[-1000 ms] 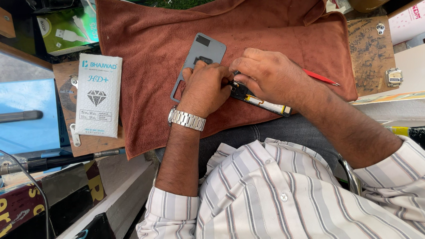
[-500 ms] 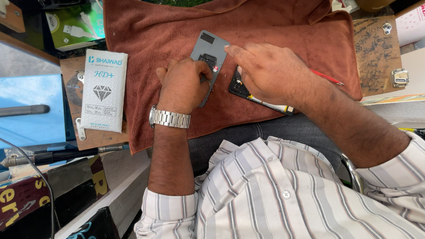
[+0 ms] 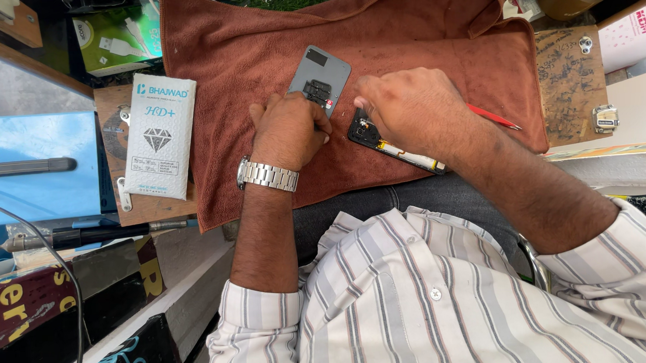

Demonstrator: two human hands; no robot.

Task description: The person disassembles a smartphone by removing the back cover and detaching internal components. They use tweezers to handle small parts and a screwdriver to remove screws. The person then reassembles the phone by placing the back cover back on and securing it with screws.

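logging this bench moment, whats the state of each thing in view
grey phone panel: flat on the towel, left hand on its near edge
black part: on the towel under the right hand
brown towel: spread, rumpled at the far edge
white packet: lying flat, shut

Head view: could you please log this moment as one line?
left hand: steadies grey phone | right hand: over black part | surface: brown towel
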